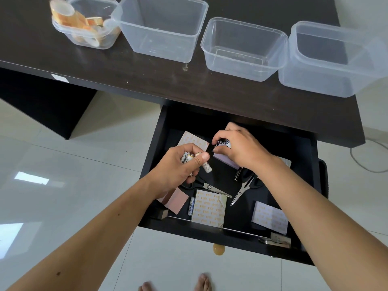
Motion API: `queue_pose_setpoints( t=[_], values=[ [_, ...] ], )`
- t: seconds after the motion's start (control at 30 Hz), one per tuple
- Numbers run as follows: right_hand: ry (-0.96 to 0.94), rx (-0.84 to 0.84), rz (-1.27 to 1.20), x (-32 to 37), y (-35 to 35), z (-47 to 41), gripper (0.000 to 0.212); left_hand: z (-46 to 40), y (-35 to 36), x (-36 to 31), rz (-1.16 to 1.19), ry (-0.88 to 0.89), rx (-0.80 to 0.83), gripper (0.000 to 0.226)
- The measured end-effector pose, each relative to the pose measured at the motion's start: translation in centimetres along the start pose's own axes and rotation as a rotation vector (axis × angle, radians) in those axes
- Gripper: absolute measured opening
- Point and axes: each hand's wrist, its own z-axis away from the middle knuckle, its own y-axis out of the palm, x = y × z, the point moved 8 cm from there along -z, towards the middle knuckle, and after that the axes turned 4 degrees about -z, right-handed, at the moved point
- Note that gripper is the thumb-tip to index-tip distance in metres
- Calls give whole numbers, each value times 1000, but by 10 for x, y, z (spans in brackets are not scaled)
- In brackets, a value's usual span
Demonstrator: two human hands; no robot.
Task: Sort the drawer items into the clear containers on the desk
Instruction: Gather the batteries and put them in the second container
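Both hands are over the open black drawer [159, 131]. My left hand [178, 166] is closed around several white batteries [206, 165]. My right hand [239, 148] pinches a black battery [223, 143] above a lilac sticky-note pad [226, 160]. In the drawer lie two pairs of black-handled scissors [212, 188] [241, 191], a white battery [191, 207], a black battery [238, 174], and several note pads [209, 208] [270, 217] [178, 201]. Four clear containers stand on the desk: the leftmost [88, 36] holds tape rolls, the other three [161, 30] [243, 49] [333, 59] hold nothing.
The dark desk top [126, 68] overhangs the back of the drawer. A metal stapler-like item [277, 241] lies at the drawer's front right corner. White tiled floor [63, 175] surrounds the desk, with a cable [365, 160] at the right and my bare toes [201, 283] below.
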Motion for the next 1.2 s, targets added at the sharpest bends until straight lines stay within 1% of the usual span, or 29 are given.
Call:
queue_pose_setpoints(
  t=[0.03, 0.07, 0.17, 0.23, 0.37, 0.4, 0.53, 0.63, 0.7, 0.83, 0.9, 0.97, 1.0, 1.07, 1.13, 1.2],
  values=[
    [-18, 5, -5, 1, 0, 0, 17, 0, 1, -1, -1, 2, 2, 42],
    [-42, 0, -16, 2, -1, 1, 16, 0, 0, -1, -4, 5, 0, 41],
    [-132, -38, -46, 8, -3, 6, 15, -1, 1, 0, 22, -17, 1, 27],
    [-177, -37, -40, 10, -2, 9, 17, -1, 2, 2, 60, -46, 12, 23],
    [-189, 22, 9, 10, 4, 7, 28, 0, 3, 1, 75, -55, 24, 28],
    [-193, 32, 11, 10, 4, 6, 27, 1, 3, 0, 70, -53, 24, 30],
    [-253, 38, 32, 16, 4, 7, 8, 1, 2, -1, 76, -53, 3, 35],
    [-289, 23, 28, 17, -1, 10, 8, 1, -1, -1, 115, -61, -20, 29],
    [-291, -28, -33, 16, -8, 13, 6, 1, -1, -3, 127, -58, -18, 21],
    [-240, -209, -222, 12, -27, 29, 6, 2, -5, -5, 166, -42, -35, 14],
    [-201, -225, -271, 12, -29, 41, 14, 4, -6, -7, 205, -35, -50, 13],
    [-118, -152, -332, 12, -22, 52, 24, 7, -8, -11, 212, -25, -48, 13],
    [-76, -96, -367, 14, -16, 57, 24, 10, -8, -13, 200, -18, -43, 15],
    [3, 11, -400, 15, -2, 68, 19, 18, -12, -19, 159, 6, -27, 17],
    [72, 109, -380, 17, 11, 79, 13, 27, -18, -25, 103, 37, -7, 14],
    [96, 197, -398, 23, 24, 87, 7, 37, -23, -30, 40, 59, 15, 12]
  ],
)
